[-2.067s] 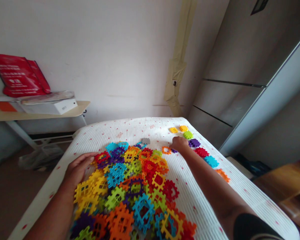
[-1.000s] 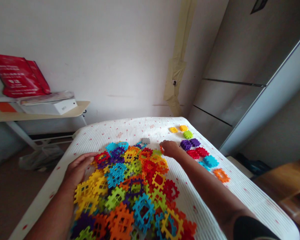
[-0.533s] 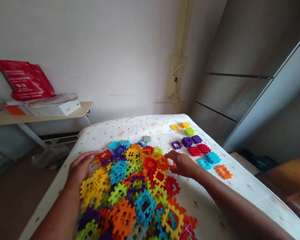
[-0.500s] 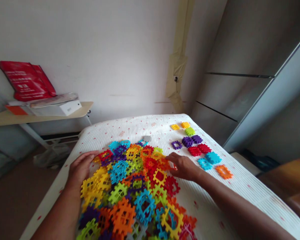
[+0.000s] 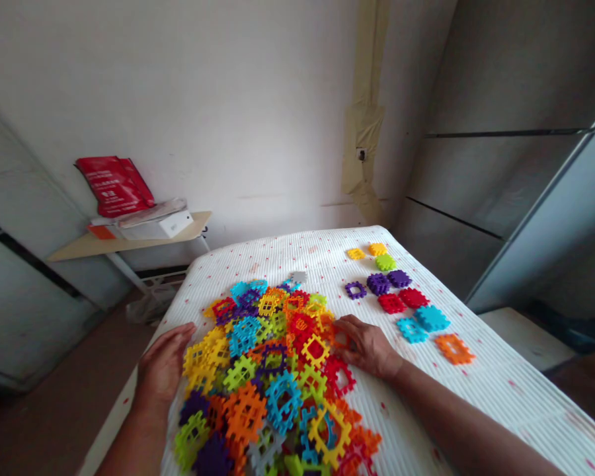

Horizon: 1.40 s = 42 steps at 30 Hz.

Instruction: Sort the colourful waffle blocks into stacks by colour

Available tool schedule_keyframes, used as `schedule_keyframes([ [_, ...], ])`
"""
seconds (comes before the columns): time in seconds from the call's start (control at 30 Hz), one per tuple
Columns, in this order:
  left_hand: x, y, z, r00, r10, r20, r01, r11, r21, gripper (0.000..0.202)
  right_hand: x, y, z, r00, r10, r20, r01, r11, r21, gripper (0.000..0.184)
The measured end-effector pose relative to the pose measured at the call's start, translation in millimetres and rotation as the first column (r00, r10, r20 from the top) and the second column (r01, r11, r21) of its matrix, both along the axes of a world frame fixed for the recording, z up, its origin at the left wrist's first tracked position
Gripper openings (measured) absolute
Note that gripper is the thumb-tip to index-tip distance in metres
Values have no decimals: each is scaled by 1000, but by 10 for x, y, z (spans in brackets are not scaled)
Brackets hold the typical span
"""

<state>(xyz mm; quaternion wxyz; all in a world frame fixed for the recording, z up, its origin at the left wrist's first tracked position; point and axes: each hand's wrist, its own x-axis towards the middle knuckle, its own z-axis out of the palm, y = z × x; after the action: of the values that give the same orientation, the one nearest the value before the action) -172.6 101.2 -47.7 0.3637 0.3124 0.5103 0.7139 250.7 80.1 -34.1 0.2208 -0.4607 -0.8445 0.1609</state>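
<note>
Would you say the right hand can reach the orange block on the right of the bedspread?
Probably yes: the right hand lies near the orange block, and only bedspread seems to lie between them.

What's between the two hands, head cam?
In the head view, a heap of interlocking plastic waffle blocks fills the stretch between the left hand and the right hand, both touching its edges, on a white bedcover.

We count one left hand (image 5: 163,367), one right hand (image 5: 369,345), one heap of plastic waffle blocks (image 5: 262,370), and eleven separate blocks (image 5: 378,283).
</note>
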Motion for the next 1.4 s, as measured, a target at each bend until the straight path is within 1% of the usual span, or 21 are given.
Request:
schedule_keyframes([
  [0.13, 15, -202, -9, 998, -17, 58, 17, 1000, -8, 24, 10, 0, 21, 1000, 17, -15, -17, 1000, -18, 45],
  [0.3, 93, -350, 33, 999, 7, 40, -7, 1000, -9, 23, 28, 23, 32, 997, 47, -53, -49, 998, -43, 44],
  [0.43, 136, -371, 72, 999, 36, 37, -35, 999, -5, 23, 46, 46, 28, 994, 55, -99, -62, 996, -70, 43],
  [0.57, 147, -371, 95, 999, 32, 14, -32, 999, -21, 24, 57, 61, 24, 986, 73, -149, -85, 993, -77, 42],
  [0.73, 147, -377, 102, 999, 36, -19, -36, 999, -20, 26, 48, 57, 33, 977, 73, -199, -96, 989, -110, 37],
  [0.93, 140, -385, 101, 997, 23, -77, -24, 1000, -10, 24, 38, 57, 19, 970, 82, -228, -108, 989, -102, 36],
  [1.17, 150, -405, 88, 987, -1, -162, -12, 997, -80, 31, 51, 62, -40, 957, 73, -281, -112, 985, -128, 34],
  [1.23, 157, -424, 127, 974, -4, -227, -24, 992, -124, 33, 46, 58, -49, 955, 64, -289, -109, 984, -142, 33],
  [1.3, 164, -439, 200, 933, 14, -361, -76, 985, -158, 35, 36, 52, -49, 955, 52, -292, -101, 983, -154, 33],
  [1.37, 176, -429, 297, 845, 43, -533, -138, 981, -138, 34, 26, 47, -42, 954, 48, -297, -96, 984, -149, 34],
  [1.4, 188, -410, 349, 788, 37, -614, -141, 983, -120, 34, 22, 46, -37, 952, 49, -301, -96, 985, -141, 33],
])
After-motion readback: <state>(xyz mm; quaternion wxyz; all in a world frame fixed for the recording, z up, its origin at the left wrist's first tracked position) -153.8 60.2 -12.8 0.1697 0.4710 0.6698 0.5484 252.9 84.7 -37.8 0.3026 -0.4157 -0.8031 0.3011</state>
